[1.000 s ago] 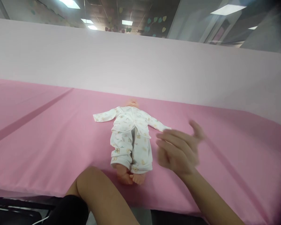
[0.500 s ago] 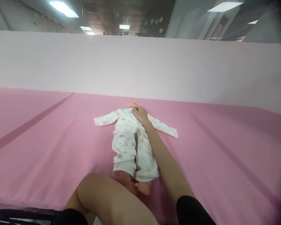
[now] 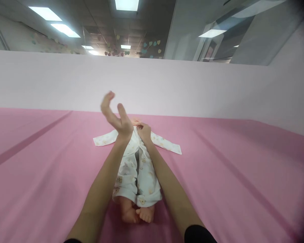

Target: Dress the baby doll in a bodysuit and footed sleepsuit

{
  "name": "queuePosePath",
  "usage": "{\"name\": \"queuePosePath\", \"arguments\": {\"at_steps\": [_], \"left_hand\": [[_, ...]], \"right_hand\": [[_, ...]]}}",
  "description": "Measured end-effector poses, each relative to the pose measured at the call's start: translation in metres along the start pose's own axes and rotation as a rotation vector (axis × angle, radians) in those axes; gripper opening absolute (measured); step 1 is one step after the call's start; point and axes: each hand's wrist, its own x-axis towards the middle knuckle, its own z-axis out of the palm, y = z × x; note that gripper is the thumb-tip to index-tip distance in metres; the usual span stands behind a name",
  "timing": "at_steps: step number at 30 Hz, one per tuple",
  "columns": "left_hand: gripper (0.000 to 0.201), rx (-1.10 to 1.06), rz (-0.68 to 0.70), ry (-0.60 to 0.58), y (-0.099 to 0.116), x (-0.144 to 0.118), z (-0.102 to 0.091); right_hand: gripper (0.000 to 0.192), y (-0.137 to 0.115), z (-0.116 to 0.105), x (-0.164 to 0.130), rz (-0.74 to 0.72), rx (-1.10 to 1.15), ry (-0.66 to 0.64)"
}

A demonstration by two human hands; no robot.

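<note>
A: Pink cloth point(image 3: 230, 175) is noted across the whole work surface, with a pale wall point(image 3: 192, 87) behind it. A doll point(image 3: 136, 168) is laid on its back near the middle of the cloth, in a white printed suit point(image 3: 147, 182).

B: Orientation?

A: The long axis is seen to run away from the viewer. The bare feet point(image 3: 138, 213) are pointed toward the near edge and the head point(image 3: 135, 120), mostly hidden behind the hands, toward the wall. Both sleeves are spread flat, left sleeve point(image 3: 103, 139) and right sleeve point(image 3: 167, 145), roughly square to the body.

B: Hands?

A: The right hand point(image 3: 143, 132) is set on the suit at the neck, fingers curled in narrowly, apparently pinching the collar; the exact grip cannot be told. The left hand point(image 3: 116, 116) is raised above the chest, fingers wide and loosely bent, nothing held.

B: Progress?

A: The legs and arms are judged already inside the suit. The front is still parted: a dark gap point(image 3: 137, 158) is visible down the middle from chest to waist. Closing of that front, from the collar down, is judged to be what is left. Fasteners cannot be made out.
</note>
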Motion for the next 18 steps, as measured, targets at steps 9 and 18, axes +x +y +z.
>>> {"name": "queuePosePath", "arguments": {"at_steps": [9,18], "left_hand": [[0.026,0.350,-0.562,-0.654,-0.092,-0.067,0.018],[0.020,0.502,-0.494,-0.737,-0.103,-0.067,0.015]], "right_hand": [[0.014,0.000,0.001,-0.004,0.052,0.188,0.064],[0.007,-0.008,-0.002,-0.009,0.046,0.273,0.053]]}}
